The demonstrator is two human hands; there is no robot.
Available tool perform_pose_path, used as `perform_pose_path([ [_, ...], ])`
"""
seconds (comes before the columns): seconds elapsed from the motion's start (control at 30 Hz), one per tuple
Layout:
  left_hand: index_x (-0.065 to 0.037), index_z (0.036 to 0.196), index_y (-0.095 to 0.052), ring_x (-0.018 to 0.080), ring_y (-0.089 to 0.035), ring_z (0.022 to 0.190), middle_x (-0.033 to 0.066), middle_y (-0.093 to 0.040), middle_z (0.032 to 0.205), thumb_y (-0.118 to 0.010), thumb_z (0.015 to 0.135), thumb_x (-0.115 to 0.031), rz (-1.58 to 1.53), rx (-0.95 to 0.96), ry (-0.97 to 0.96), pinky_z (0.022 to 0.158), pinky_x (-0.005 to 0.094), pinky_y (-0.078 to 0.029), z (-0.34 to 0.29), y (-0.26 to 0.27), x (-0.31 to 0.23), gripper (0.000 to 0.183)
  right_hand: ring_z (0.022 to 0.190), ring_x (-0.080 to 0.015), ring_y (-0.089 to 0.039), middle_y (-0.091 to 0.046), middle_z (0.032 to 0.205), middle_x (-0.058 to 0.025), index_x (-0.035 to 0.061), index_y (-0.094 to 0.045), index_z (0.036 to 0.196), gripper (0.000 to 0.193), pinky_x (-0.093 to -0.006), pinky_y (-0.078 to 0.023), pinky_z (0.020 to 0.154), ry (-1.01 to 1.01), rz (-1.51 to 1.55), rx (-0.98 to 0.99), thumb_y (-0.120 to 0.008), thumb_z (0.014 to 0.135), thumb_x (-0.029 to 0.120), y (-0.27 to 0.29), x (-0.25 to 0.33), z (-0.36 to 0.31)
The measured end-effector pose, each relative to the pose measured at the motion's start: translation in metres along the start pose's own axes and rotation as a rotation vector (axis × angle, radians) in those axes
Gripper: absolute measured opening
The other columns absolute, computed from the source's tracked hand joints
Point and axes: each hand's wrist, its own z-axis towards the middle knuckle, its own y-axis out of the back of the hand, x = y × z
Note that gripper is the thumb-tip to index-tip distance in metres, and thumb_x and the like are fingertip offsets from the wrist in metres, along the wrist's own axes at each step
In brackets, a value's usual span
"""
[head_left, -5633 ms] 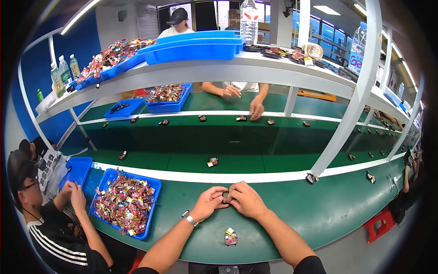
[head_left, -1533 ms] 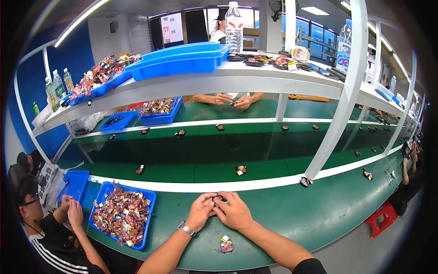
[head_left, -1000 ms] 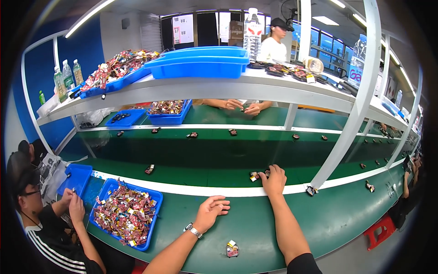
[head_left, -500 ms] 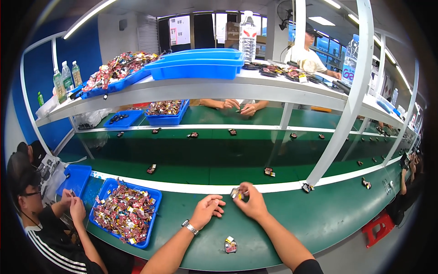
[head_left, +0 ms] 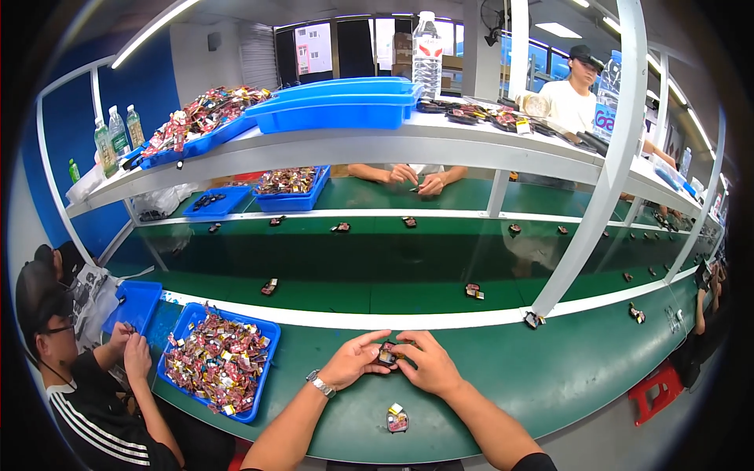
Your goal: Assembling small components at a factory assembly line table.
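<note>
A small electronic assembly (head_left: 386,356), with a black case and a reddish circuit board, is held between my two hands above the green bench (head_left: 330,424). My left hand (head_left: 351,362), with a metal watch on its wrist, grips the assembly's left side. On its right side are the bent fingers of my right hand (head_left: 432,364), which partly cover it. Closer to me, a similar assembly (head_left: 397,421) lies on the bench, with a small yellow-and-white part at its top.
A blue bin (head_left: 274,336) heaped with small circuit boards stands to the left, near a co-worker (head_left: 86,392). Beyond the bench, several assemblies lie along a green belt (head_left: 377,294). A white post (head_left: 585,180) rises at right. Overhead, a shelf (head_left: 353,149) holds blue trays and bottles.
My right hand has brought the assembly down and left to my left hand, and both now hold it. My view has shifted slightly. Across the shelf, a person's head has turned and risen.
</note>
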Motion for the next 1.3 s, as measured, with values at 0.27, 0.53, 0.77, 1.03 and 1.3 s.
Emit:
perform_pose_path([
  [0.27, -0.004, 0.136, -0.044, 0.0247, -0.063, 0.112, 0.0141, -0.059, 0.125, -0.051, 0.101, -0.008, -0.009, -0.051, -0.013, 0.096, 0.0400, -0.055, 0.004, -0.001, 0.011, 0.036, 0.094, -0.0275, -0.059, -0.057, 0.101, -0.0099, 0.0067, -0.066, 0.102, 0.028, -0.0361, -0.053, 0.075, -0.052, -0.028, 0.040, -0.069, 0.075, 0.001, -0.001, -0.001, -0.002],
  [0.53, -0.004, 0.127, -0.046, 0.0225, -0.060, 0.114, 0.0134, -0.059, 0.124, -0.050, 0.101, -0.008, -0.059, -0.064, -0.011, 0.099, 0.0408, -0.053, 0.007, -0.002, 0.014, 0.027, 0.090, -0.0258, -0.060, -0.058, 0.097, -0.0072, 0.0082, -0.066, 0.098, 0.026, -0.0363, -0.053, 0.075, -0.094, -0.107, 0.053, -0.078, 0.075, 0.015, 0.000, 0.004, -0.002],
  [0.77, -0.003, 0.126, -0.046, 0.0220, -0.060, 0.114, 0.0133, -0.058, 0.124, -0.049, 0.101, -0.008, -0.043, -0.088, -0.043, 0.100, 0.0405, -0.053, 0.007, -0.005, 0.018, 0.026, 0.086, -0.0236, -0.061, -0.060, 0.095, -0.0037, 0.0100, -0.068, 0.091, 0.017, -0.0348, -0.053, 0.070, -0.044, -0.150, -0.079, -0.075, 0.075, 0.008, -0.009, 0.003, 0.002],
  [1.03, -0.002, 0.132, -0.045, 0.0187, -0.060, 0.114, 0.0117, -0.059, 0.124, -0.047, 0.102, -0.008, -0.004, -0.087, -0.053, 0.101, 0.0365, -0.052, 0.008, -0.007, 0.021, 0.030, 0.099, -0.0259, -0.059, -0.060, 0.108, -0.0061, 0.0105, -0.070, 0.093, 0.019, -0.0360, -0.053, 0.079, -0.021, -0.048, -0.009, -0.074, 0.075, 0.006, -0.006, -0.010, 0.001],
  [1.3, -0.002, 0.137, -0.044, 0.0219, -0.058, 0.120, 0.0128, -0.057, 0.130, -0.054, 0.097, -0.003, 0.015, 0.000, -0.022, 0.104, 0.0396, -0.050, 0.006, -0.006, 0.013, 0.041, 0.109, -0.0267, -0.057, -0.060, 0.121, -0.0058, 0.0100, -0.072, 0.091, 0.011, -0.0360, -0.052, 0.087, -0.149, 0.080, -0.001, -0.073, 0.080, 0.011, -0.009, -0.012, -0.002],
])
